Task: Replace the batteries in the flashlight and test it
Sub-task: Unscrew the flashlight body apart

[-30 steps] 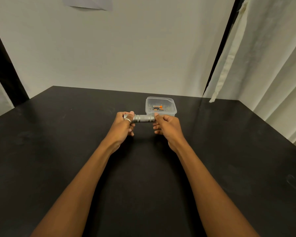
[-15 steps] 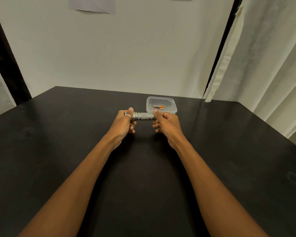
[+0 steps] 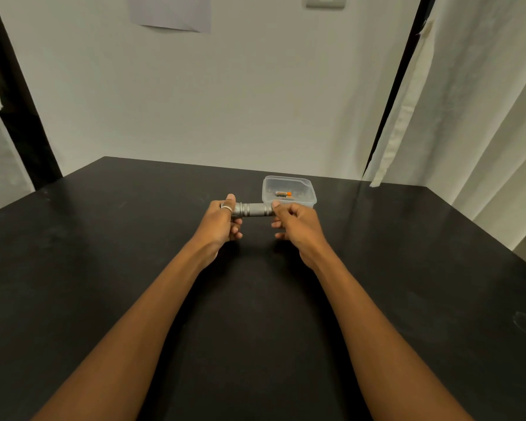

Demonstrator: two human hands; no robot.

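Spanning left hand (image 3: 222,221), right hand (image 3: 295,224): flashlight (image 3: 253,209).

Batteries (image 3: 283,194) in tub (image 3: 298,181), behind flashlight (image 3: 253,209)

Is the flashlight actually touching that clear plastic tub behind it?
Cannot tell. In the head view the flashlight, held by both hands, overlaps the front wall of the tub, so no gap or contact shows plainly.

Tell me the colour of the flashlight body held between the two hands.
Silver-grey metal with ribbed rings, flashlight, clearest in the head view.
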